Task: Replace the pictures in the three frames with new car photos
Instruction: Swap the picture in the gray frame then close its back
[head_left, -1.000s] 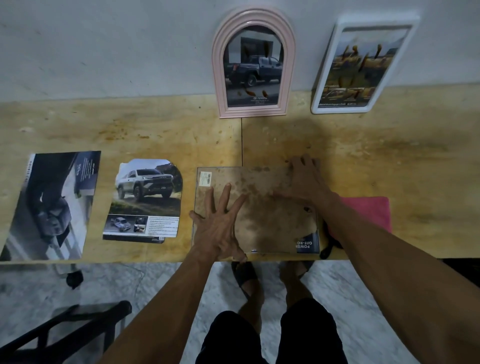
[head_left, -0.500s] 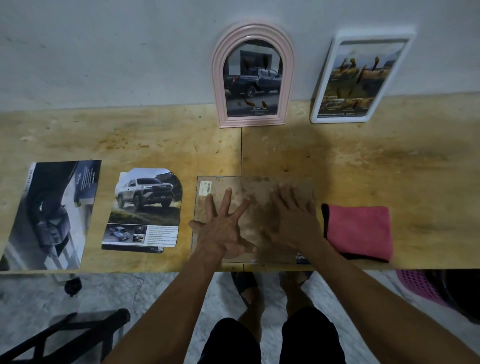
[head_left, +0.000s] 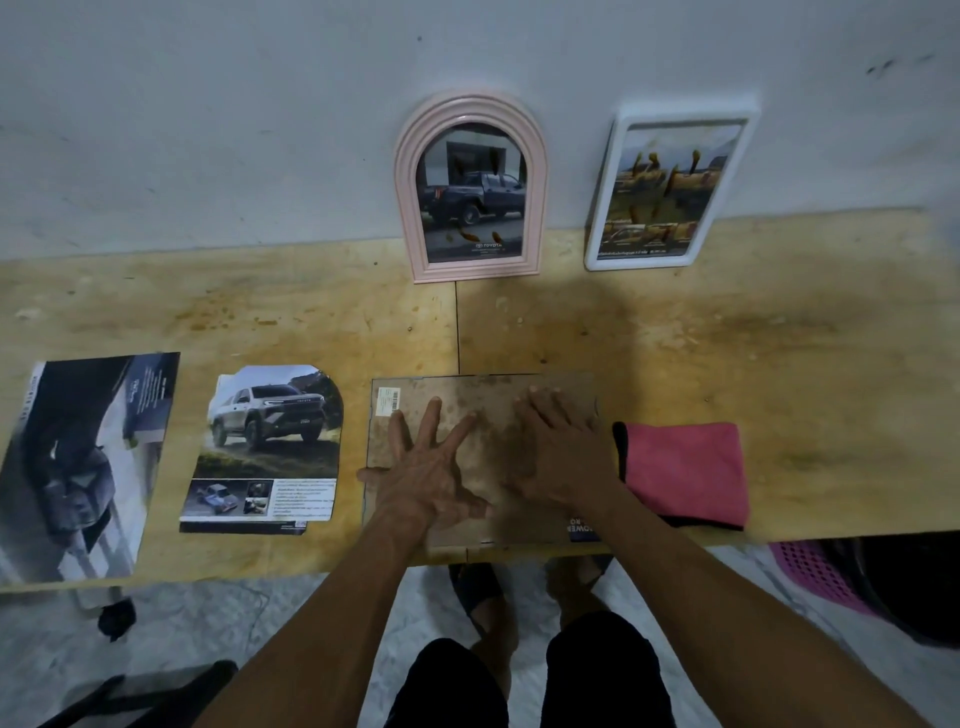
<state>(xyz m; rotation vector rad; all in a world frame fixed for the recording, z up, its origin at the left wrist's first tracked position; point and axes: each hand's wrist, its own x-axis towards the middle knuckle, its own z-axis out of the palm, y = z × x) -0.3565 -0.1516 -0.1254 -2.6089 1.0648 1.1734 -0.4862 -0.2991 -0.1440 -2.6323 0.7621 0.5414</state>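
Note:
A brown backing board (head_left: 483, 405) lies flat at the table's front edge, over a photo whose blue corner (head_left: 582, 531) shows at the lower right. My left hand (head_left: 431, 467) presses flat on the board's left half, fingers spread. My right hand (head_left: 561, 452) lies flat on its right half. A pink arched frame (head_left: 470, 111) with a dark pickup photo leans on the wall. A white rectangular frame (head_left: 675, 114) with a yellowish car photo leans to its right. An arch-cut car photo (head_left: 270, 441) and a dark car photo (head_left: 78, 467) lie at the left.
A folded pink cloth (head_left: 685, 473) lies just right of the board. The wooden table (head_left: 779, 338) ends close to my body. A pink basket (head_left: 815, 571) sits on the floor at the right, and a dark chair (head_left: 130, 691) at the lower left.
My right hand slid from the board's upper right corner down toward its right middle, uncovering the pink cloth. The left hand stayed put. The camera tilted so the frames sit lower in view.

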